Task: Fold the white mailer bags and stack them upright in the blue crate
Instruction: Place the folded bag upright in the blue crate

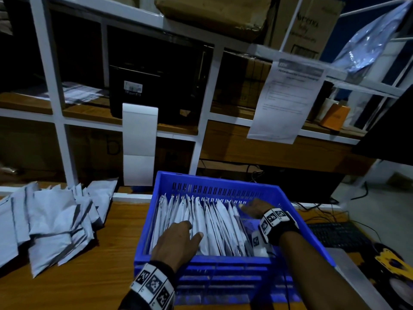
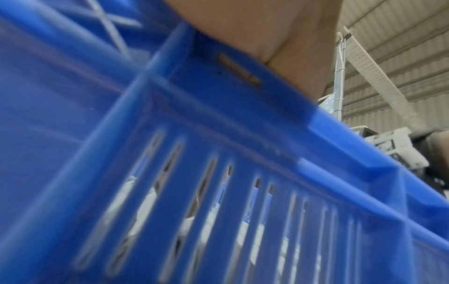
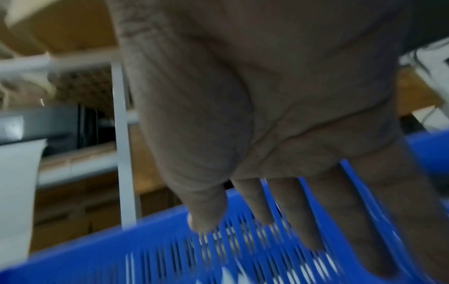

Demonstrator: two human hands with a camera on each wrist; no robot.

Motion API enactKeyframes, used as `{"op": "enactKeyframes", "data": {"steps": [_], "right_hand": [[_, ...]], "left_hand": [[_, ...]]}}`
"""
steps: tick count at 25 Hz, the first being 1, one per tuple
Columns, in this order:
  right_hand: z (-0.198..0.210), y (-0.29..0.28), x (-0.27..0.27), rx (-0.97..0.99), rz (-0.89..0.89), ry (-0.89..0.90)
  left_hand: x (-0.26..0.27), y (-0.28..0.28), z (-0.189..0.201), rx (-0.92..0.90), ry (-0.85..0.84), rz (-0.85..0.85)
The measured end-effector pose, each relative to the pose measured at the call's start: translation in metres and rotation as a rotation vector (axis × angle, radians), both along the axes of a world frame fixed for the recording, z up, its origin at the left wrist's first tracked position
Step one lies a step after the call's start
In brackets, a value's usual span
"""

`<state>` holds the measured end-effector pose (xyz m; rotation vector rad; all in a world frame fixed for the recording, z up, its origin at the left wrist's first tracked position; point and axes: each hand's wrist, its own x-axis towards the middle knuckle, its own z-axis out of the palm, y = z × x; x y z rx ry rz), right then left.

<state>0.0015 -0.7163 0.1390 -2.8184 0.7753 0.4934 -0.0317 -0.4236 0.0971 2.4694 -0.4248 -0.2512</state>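
A warehouse packing station: white metal shelving (image 1: 60, 121) holding brown cardboard boxes (image 1: 214, 12), corrugated metal wall (image 2: 388, 63) behind.

Dim white shelving (image 1: 58, 121), wooden table (image 1: 116, 224)

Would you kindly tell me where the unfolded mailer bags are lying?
In the head view, the loose pile of mailer bags lies on the wooden table, left of the blue crate.

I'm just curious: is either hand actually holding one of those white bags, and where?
Neither. The left hand lies flat on the upright mailer bags in the blue crate; the right hand reaches in, fingers straight, holding nothing.
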Motion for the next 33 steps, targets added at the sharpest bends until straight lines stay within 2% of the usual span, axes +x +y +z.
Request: {"op": "enactKeyframes", "data": {"steps": [3, 7, 11, 16, 19, 22, 26, 30, 33], "right_hand": [[0.040, 0.007, -0.009, -0.018, 0.023, -0.058], [0.101, 0.040, -0.021, -0.012, 0.092, -0.257], [0.128, 0.092, -0.052, -0.087, 0.137, -0.483], [0.112, 0.151, -0.111, -0.012, 0.192, -0.842], [0.101, 0.184, -0.143, 0.042, 0.207, -1.033], [0.093, 0.215, -0.166, 0.179, 0.172, -1.115], [0.076, 0.255, -0.176, 0.425, 0.165, -1.098], [0.057, 0.299, -0.169, 0.715, 0.149, -1.155], [0.050, 0.338, -0.167, 0.812, 0.162, -1.109]], "left_hand": [[-0.001, 0.000, -0.001, -0.021, -0.019, -0.012], [0.000, 0.001, -0.005, -0.043, -0.056, -0.033], [-0.003, 0.006, -0.001, -0.165, -0.122, -0.072], [-0.024, 0.028, 0.017, -0.629, -0.243, -0.133], [-0.035, 0.052, 0.027, -0.793, -0.233, -0.119], [-0.048, 0.084, 0.033, -0.833, -0.221, -0.118], [-0.064, 0.129, 0.028, -0.826, -0.284, -0.097], [-0.090, 0.176, 0.028, -0.830, -0.329, -0.019], [-0.107, 0.218, 0.022, -0.810, -0.338, 0.076]]}}
